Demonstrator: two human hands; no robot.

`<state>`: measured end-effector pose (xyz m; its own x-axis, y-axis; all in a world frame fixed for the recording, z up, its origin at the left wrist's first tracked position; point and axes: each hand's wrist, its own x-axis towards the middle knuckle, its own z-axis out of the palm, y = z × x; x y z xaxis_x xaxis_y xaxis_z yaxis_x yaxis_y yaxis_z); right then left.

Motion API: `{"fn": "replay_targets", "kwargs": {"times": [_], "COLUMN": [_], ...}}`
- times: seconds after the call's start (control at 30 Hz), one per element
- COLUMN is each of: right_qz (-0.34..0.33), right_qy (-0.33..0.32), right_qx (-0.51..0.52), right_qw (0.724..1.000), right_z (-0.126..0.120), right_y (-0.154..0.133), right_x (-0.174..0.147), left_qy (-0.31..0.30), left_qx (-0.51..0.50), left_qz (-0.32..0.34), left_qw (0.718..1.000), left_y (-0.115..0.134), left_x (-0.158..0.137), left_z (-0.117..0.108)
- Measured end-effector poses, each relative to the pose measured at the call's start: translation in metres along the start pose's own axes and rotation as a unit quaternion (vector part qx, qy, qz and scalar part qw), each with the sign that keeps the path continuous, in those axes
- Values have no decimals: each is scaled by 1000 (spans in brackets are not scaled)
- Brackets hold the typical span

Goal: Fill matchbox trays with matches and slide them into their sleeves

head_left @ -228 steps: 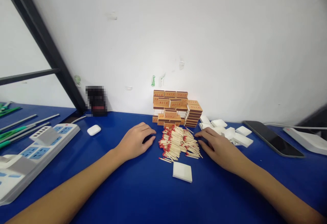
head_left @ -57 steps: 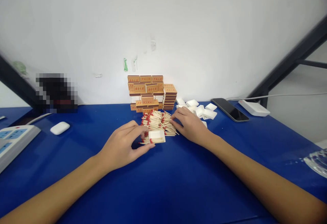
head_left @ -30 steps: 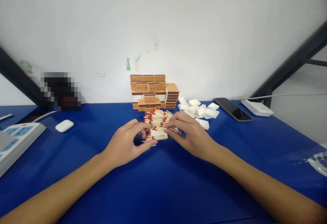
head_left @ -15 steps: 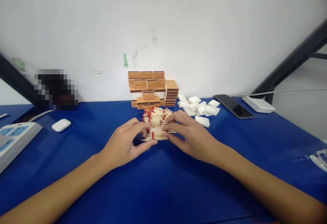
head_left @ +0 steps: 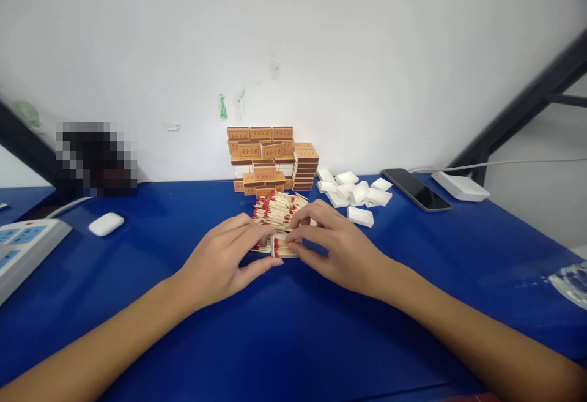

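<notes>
A small white matchbox tray [head_left: 273,244] lies at the near edge of a heap of red-tipped matches [head_left: 274,211]. My left hand [head_left: 222,261] grips the tray's left end between thumb and fingers. Inside it, several matches lie side by side, heads to the left. From the right, my right hand [head_left: 343,249] reaches over the tray, its thumb and fingertips closed on matches there. Its fingers hide the tray's right end. Behind the heap stand stacked orange matchboxes [head_left: 264,171] and a taller column of matchbox sleeves [head_left: 305,166].
Loose white trays [head_left: 360,193] lie right of the matchboxes. Beyond them are a phone [head_left: 417,189] and a white device [head_left: 460,186] with a cable. A white earbud case [head_left: 106,224] and a power strip [head_left: 36,252] are on the left of the blue table [head_left: 284,341].
My right fingertips have shifted slightly left over the tray and pressed in. The matches in the tray now lie more neatly within it. My left hand keeps its grip.
</notes>
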<state>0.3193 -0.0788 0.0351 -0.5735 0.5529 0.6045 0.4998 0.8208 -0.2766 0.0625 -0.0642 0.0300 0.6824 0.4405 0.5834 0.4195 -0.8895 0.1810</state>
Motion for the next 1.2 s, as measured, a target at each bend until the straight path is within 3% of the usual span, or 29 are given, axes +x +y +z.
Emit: {"fn": "replay_targets", "kwargs": {"times": [0.33,0.63,0.97,1.2], "right_qz": [-24,116,66,92], "right_qy": [0,-70,-120,-174], "right_qx": [-26,33,40,54], "right_qw": [999,990,990,979], "right_z": [-4,-9,-9,-13], "right_y": [0,-3,1,-5], "right_x": [2,0,0,0], "left_qy": [-5,-14,-90,-126], "left_qx": [-36,-51,-48,-20], "left_qz": [-46,-59,-57,-52], "left_qw": [998,997,993,991], "left_y": [0,0,9,10], "left_x": [-1,-2,1,2], "left_z": [2,2,-2,-2]}}
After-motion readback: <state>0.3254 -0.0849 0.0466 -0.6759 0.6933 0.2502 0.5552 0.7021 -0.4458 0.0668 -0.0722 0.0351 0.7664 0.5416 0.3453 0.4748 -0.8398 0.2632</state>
